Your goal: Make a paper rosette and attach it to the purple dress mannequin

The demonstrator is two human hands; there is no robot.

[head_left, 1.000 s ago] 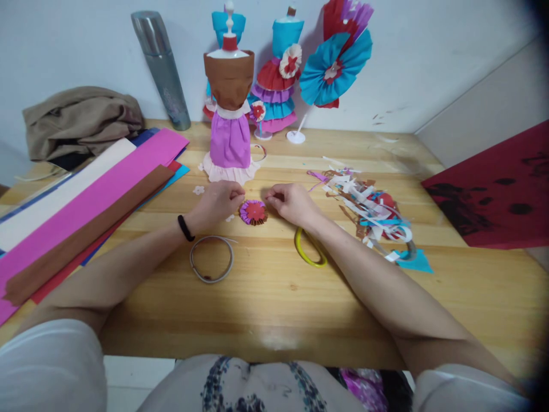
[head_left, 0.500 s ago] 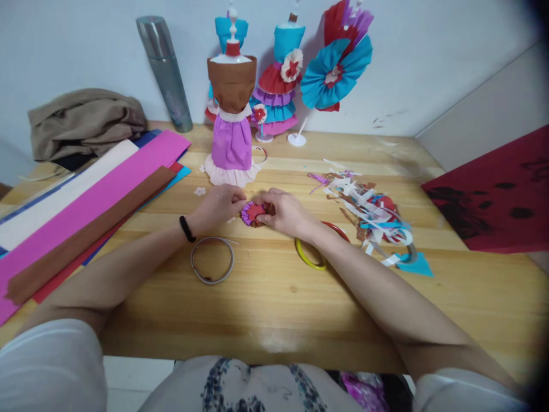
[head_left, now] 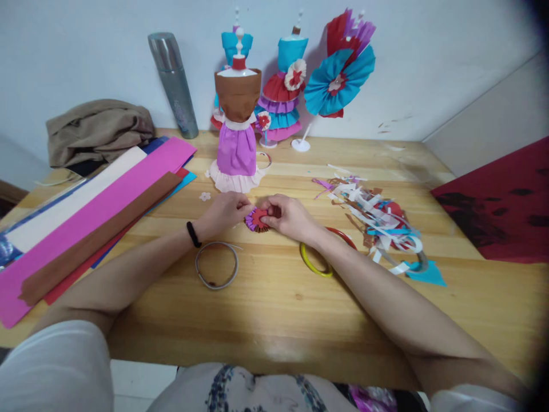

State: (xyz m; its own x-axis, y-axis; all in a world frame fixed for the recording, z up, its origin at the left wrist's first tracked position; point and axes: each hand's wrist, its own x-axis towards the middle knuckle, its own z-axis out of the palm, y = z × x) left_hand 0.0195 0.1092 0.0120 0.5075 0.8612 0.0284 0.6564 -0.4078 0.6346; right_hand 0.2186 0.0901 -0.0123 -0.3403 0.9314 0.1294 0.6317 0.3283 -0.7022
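Observation:
Between my hands is a small pleated paper flower (head_left: 256,220), purple on one side and brown below, with a red flower-shaped piece at its centre. My right hand (head_left: 291,218) pinches it from the right, thumb on the red centre. The closed fingertips of my left hand (head_left: 225,213) meet its upper left edge; they partly hide the contact. Just beyond stands a small dress form (head_left: 237,123) in a brown paper top and a purple skirt with a pale pink ruffle. A pale paper blossom (head_left: 205,197) lies to the left of the skirt.
Nearer me lie a grey ring-shaped coil (head_left: 217,265) and a yellow ring (head_left: 316,269) beside my right forearm. Paper scraps (head_left: 386,220) are heaped at right, coloured paper strips (head_left: 107,200) at left. Behind stand a flask (head_left: 174,86), more dressed forms (head_left: 283,91) and a blue paper fan flower (head_left: 338,83).
My left fingertips have come closer to the paper flower and now meet its edge. My right hand keeps its pinch, with more of the red centre showing. The whole view has shifted slightly.

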